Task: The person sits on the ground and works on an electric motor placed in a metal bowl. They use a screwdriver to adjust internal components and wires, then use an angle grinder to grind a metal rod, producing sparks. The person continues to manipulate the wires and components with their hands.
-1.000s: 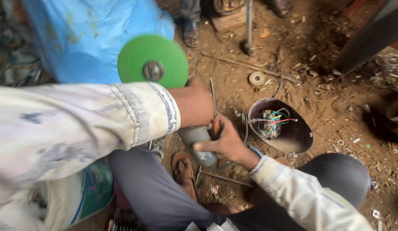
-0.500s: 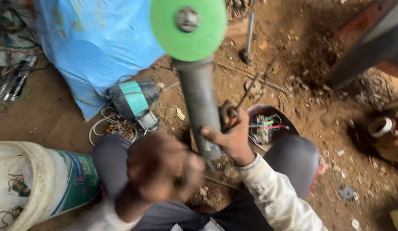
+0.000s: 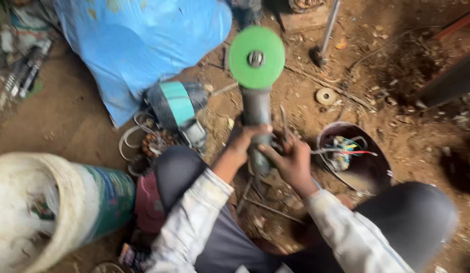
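Far left, a white bucket (image 3: pixel 53 202) with a green band lies tipped on the dirt floor (image 3: pixel 68 121), scraps inside it. Above it, a blue tarp (image 3: pixel 139 45) covers a heap; just below the tarp's edge sits a teal-cased motor part (image 3: pixel 177 103) with exposed copper windings (image 3: pixel 154 144) beside it. Centre: the left hand (image 3: pixel 242 144) wraps closed around the grey body of an angle grinder (image 3: pixel 256 108), held upright between the knees, its green disc (image 3: pixel 256 56) facing the camera. The right hand (image 3: pixel 290 162) clamps the lower body just beside the left, fingers curled, with what looks like a thin tool pinched in them; blur hides which. Both grips are closed on the grinder. The disc is mounted with its centre nut in place; whether it is tightened cannot be told. Right: a round dark housing (image 3: pixel 354 159) with coloured wires (image 3: pixel 343 151) lies open, a small washer-like ring (image 3: pixel 326 96) nearby on the dirt.
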